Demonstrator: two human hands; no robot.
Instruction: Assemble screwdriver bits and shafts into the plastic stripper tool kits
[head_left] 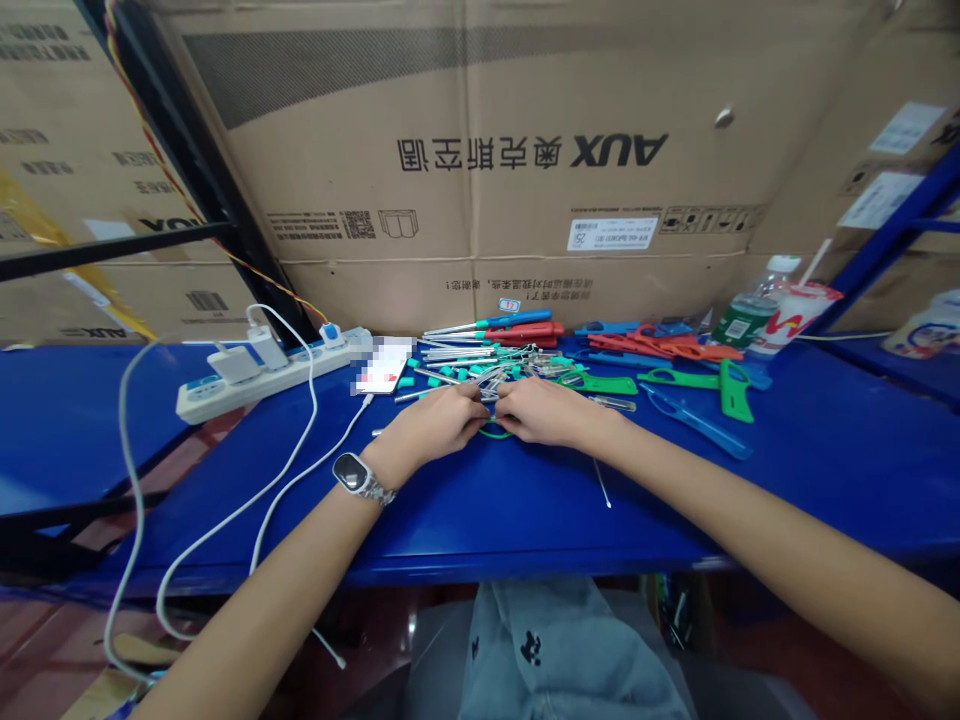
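Item, left hand (459, 415): fingers bent inward above the surface (487, 520), wrist fitted with a watch (351, 473). Item, right hand (536, 410): fingers likewise bent, meeting the left almost tip to tip. Both hid their contents; we could not tell how firmly either was closed, or on what.

Item, green loop (495, 436): we found it directly beneath the fingertips, partly covered.

Behind the hands, we listed a heap of silver rods with green ends (442, 354), backed by blue-handled tools (517, 319) and red-handled tools (525, 336).

To the right, we counted in green plastic pieces (737, 392), a translucent blue plastic piece (696, 420) and orange-red plastic pieces (675, 343); past these stood a green-labelled bottle (750, 308) beside a red-and-white cup (799, 318).

To the left, we noted a phone (386, 367), near a white power strip (199, 400).
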